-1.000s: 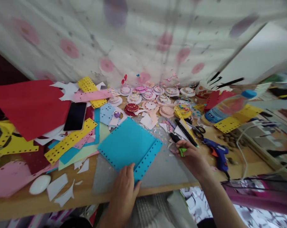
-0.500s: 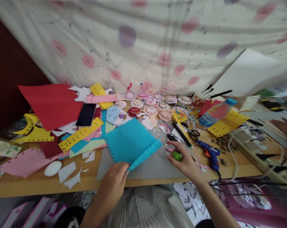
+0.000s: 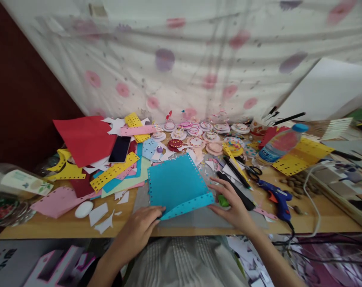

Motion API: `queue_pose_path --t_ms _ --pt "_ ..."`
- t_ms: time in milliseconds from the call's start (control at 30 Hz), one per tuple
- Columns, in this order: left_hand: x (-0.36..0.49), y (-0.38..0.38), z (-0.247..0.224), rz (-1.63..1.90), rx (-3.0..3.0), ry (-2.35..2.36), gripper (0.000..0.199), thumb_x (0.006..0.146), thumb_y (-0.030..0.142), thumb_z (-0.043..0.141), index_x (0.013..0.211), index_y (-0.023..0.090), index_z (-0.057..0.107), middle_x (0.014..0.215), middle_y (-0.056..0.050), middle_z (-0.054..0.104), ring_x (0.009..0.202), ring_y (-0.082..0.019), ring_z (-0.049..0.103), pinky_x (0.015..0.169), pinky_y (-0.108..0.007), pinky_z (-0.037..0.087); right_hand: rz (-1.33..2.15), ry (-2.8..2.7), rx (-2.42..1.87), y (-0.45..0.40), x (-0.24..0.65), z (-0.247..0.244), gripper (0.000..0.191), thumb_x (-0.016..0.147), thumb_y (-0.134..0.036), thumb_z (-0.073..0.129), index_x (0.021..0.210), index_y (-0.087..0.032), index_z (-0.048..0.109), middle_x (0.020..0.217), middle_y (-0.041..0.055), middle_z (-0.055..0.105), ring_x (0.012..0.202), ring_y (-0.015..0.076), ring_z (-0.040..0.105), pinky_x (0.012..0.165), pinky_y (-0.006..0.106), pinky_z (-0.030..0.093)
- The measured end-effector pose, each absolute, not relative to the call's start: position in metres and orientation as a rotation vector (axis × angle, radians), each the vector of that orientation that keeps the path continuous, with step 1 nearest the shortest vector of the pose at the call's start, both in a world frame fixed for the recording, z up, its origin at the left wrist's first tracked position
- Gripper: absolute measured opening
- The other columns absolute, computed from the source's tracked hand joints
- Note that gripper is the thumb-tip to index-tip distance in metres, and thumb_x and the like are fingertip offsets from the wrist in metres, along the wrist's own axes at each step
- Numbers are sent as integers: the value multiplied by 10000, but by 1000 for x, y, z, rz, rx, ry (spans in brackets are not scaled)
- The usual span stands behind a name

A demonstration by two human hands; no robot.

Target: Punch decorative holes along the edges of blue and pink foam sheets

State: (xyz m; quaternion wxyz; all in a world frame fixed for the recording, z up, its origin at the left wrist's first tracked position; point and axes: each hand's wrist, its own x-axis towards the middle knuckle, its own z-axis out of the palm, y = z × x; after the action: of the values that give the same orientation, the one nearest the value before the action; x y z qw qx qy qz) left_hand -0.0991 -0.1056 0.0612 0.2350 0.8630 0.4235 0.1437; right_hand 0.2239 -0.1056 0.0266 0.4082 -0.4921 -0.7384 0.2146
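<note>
A blue craft sheet [image 3: 176, 179] with small holes along its edges lies over the grey mat [image 3: 195, 220]. Its near edge is folded up into a dotted strip. My left hand [image 3: 141, 225] pinches the sheet at its near left corner. At the sheet's right end, my right hand [image 3: 234, 207] has its fingers apart and holds nothing; whether the fingertips touch the sheet I cannot tell. Partly covered by that hand is a small green object [image 3: 223, 200]. A black marker-like tool [image 3: 237, 191] lies just behind the right hand.
A blue glue gun [image 3: 278, 197], scissors [image 3: 254, 171] and a water bottle [image 3: 279, 145] stand or lie to the right. Small decorated discs [image 3: 195, 141] line the back. Leftward are a phone [image 3: 120, 149], a red sheet [image 3: 86, 139], yellow strips [image 3: 115, 171] and paper scraps.
The view has shifted, so the table appears farther right. The blue sheet has turned slightly, and my right hand has come closer to its right corner. My left hand keeps its pinch.
</note>
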Motion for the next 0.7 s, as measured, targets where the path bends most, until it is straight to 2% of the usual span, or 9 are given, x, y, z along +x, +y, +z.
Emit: queue_pose_path --t_ms 100,233,333,433,533,700 --pt "-96 -98 64 430 2415 1156 288 900 154 452 1121 255 605 1161 -29 677 1069 -192 629 914 -330 520 594 -1862 -1276 -108 225 23 426 820 -287 645 1229 -288 525 1381 111 436 1036 226 594 754 315 542" --pt "-93 -90 63 419 2422 1119 312 896 142 453 1131 276 610 1155 -11 684 1069 -185 633 919 -317 520 635 -1891 -1292 -109 226 17 208 815 -288 647 1016 -261 605 1264 93 559 1107 243 567 887 368 493" --pt "-96 -87 55 383 2385 1083 296 902 162 466 1124 288 616 1157 -5 683 1070 -178 632 923 -307 516 741 -1877 -1291 -109 227 11 74 828 -288 622 850 -234 575 1145 82 639 1028 227 604 892 372 475" --pt "-101 -84 42 388 2282 1158 248 890 217 514 1096 288 632 1102 -12 701 1023 -185 650 891 -296 527 866 -1860 -1389 -107 228 6 126 847 -338 597 817 -219 570 913 52 681 813 192 624 760 315 488" --pt "-105 -81 29 424 2097 1297 194 869 294 552 1039 264 641 1022 -18 718 945 -198 674 802 -279 547 933 -1827 -1511 -102 228 6 210 833 -410 608 813 -201 605 736 15 626 681 169 570 645 275 451" --pt "-100 -74 18 556 1837 1447 205 818 333 587 984 218 625 954 -20 712 898 -196 666 778 -279 529 1090 -1747 -1523 -93 223 10 275 806 -463 623 759 -192 618 723 8 614 678 166 554 620 261 431"
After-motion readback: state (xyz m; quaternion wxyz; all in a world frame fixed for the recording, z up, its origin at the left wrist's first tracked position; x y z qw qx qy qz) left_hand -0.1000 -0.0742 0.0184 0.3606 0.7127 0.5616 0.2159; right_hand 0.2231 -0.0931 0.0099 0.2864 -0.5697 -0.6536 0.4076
